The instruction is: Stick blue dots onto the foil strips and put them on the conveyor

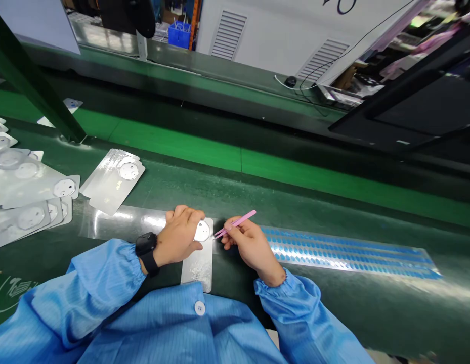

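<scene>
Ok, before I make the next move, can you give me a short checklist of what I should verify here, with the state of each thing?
1. Left hand pressing the silver sheet: ok.
2. Pink tweezers held in the right hand: ok.
3. Tweezer tips touching the white disc: cannot tell; they are at its edge.
4. Blue-patterned strip lying flat, without folds: ok, though glare hides parts.
5. Stacked silver sheets kept apart from the working sheet: ok.
6. Gloves on both hands: not ok; both are bare.
</scene>
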Action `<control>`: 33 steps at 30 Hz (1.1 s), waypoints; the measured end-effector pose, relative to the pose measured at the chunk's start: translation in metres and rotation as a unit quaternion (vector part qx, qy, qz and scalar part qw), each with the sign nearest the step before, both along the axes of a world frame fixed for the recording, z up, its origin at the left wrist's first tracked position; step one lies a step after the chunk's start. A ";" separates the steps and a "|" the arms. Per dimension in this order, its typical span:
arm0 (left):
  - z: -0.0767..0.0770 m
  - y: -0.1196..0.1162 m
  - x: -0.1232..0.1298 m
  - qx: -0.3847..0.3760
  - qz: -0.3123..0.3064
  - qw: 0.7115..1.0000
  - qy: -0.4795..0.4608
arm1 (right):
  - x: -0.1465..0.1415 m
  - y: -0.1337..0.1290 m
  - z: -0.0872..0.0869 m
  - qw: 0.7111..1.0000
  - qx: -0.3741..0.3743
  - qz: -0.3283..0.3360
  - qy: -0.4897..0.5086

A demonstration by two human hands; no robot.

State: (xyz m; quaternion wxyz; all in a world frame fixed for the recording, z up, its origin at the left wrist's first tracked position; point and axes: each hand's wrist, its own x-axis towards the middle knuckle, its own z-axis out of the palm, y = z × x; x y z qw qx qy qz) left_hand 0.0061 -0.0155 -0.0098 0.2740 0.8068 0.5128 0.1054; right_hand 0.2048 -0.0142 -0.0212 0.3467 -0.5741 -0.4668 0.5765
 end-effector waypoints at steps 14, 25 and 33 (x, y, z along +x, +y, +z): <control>0.002 0.000 0.000 -0.002 0.001 1.000 -0.001 | -0.010 0.004 0.004 0.999 -0.018 0.002 -0.032; 0.000 0.000 0.001 -0.008 0.013 1.000 -0.003 | -0.028 0.018 0.013 0.991 -0.069 -0.043 0.102; -0.001 0.004 -0.008 0.013 0.027 0.991 -0.127 | -0.036 0.018 0.029 0.986 -0.037 -0.037 0.156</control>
